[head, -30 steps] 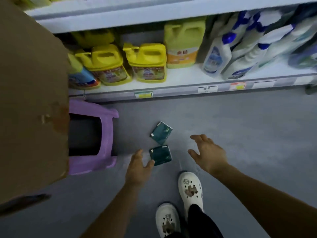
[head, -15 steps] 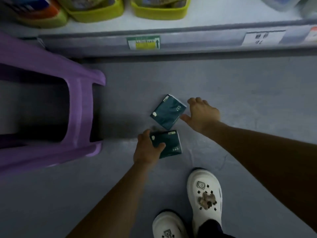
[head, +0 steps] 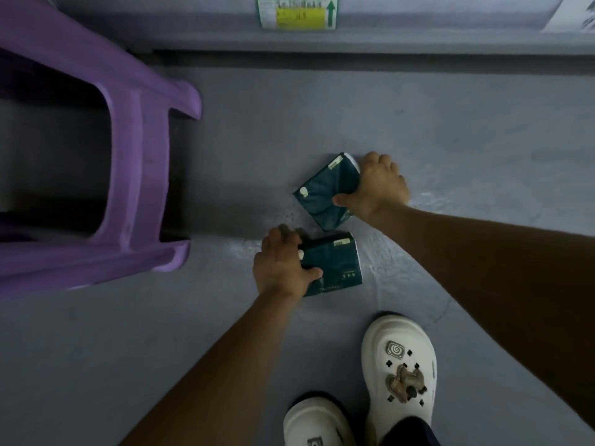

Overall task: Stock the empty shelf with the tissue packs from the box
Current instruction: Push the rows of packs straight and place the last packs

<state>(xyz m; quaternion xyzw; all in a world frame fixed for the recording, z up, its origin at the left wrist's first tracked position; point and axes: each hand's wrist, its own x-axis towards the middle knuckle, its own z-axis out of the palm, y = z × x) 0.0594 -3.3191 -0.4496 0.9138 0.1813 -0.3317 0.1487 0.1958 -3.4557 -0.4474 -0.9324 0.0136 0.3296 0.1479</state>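
Both hands have closed in since half a second ago: my right hand (head: 381, 188), which was only touching the far tissue pack (head: 325, 196) at its edge, now wraps it, thumb laid across the top face and fingers curled over the far-right side. My left hand (head: 280, 268) grips the near tissue pack (head: 335, 263) from its left edge, thumb on top, fingers round the far edge.

Both packs lie flat on the grey floor (head: 450, 123), just apart from each other, near my white shoes (head: 399, 375).

Orientation: the far pack sits turned like a diamond, one corner toward the shelf edge (head: 418, 40); its long axis, as far as I can judge, runs from near-right to far-left. The near pack is nearly square to me, tilted slightly, label strip along its far edge.

Relation that matters: each pack lies inboard of its hand, far pack left of the right grip, near pack right of the left grip. Purple stool (head: 135, 156) stands well to the left. Judgement: lift both together, straight up, then toward the shelf.
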